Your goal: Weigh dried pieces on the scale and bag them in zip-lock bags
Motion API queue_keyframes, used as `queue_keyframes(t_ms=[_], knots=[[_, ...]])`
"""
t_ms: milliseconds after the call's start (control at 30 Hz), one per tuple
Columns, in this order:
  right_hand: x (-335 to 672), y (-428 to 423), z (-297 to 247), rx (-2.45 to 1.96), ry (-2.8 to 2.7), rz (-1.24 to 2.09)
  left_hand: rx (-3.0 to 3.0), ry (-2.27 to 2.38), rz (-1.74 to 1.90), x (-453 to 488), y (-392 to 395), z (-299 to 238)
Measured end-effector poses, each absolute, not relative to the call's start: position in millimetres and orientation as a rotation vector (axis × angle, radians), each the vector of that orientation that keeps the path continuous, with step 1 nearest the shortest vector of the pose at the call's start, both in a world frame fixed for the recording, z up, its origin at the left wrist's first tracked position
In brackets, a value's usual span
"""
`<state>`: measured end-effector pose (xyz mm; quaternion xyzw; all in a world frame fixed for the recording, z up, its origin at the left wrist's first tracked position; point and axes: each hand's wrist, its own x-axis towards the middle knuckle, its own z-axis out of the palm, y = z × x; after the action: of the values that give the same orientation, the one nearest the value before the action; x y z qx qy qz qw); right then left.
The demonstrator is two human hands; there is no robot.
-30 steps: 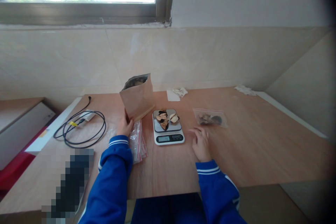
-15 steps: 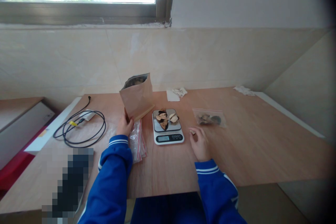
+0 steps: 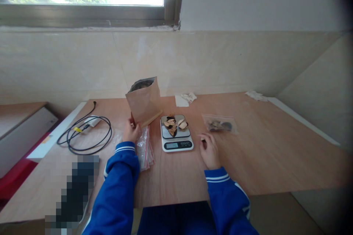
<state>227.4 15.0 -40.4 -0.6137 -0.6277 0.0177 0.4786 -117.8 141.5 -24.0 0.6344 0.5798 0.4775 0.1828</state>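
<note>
Dried slices (image 3: 172,123) lie on the plate of a white scale (image 3: 164,143), mid-table. To its left, a brown paper bag (image 3: 143,103) stands open-topped, the left hand (image 3: 131,130) pinching its lower left edge. Clear plastic bags (image 3: 143,152) lie just nearer. Well apart from the left, the right hand (image 3: 210,150) rests curled right of the scale; whether it grips anything, I cannot tell. Farther right lies a filled plastic bag (image 3: 220,123).

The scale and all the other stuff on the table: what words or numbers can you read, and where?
Scale display: digits, too blurred to read surely.
Scale button panel: marks, too small to read.
Brown paper bag: no readable text.
Nothing else is readable.
</note>
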Motion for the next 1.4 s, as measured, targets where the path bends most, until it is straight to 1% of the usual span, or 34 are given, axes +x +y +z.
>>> queue_keyframes(t_ms=[467, 667, 933, 1067, 1167, 1400], knots=[[226, 11, -35, -1.485, -1.472, 0.07, 1.752, 1.654, 1.312, -116, 137, -18], [209, 15, -13, -1.333, -1.468, 0.056, 1.74, 1.626, 1.347, -117, 139, -20], [180, 39, 10, -1.187, -1.677, 0.108, 1.686, 1.593, 1.377, -117, 137, -18], [179, 36, 9, -1.133, -1.721, 0.192, 1.682, 1.637, 1.368, -117, 136, -18], [185, 26, 4, -1.136, -1.607, 0.244, 1.7, 1.637, 1.375, -117, 136, -18], [209, 19, -20, -1.292, -1.387, 0.207, 1.741, 1.634, 1.382, -116, 134, -13]])
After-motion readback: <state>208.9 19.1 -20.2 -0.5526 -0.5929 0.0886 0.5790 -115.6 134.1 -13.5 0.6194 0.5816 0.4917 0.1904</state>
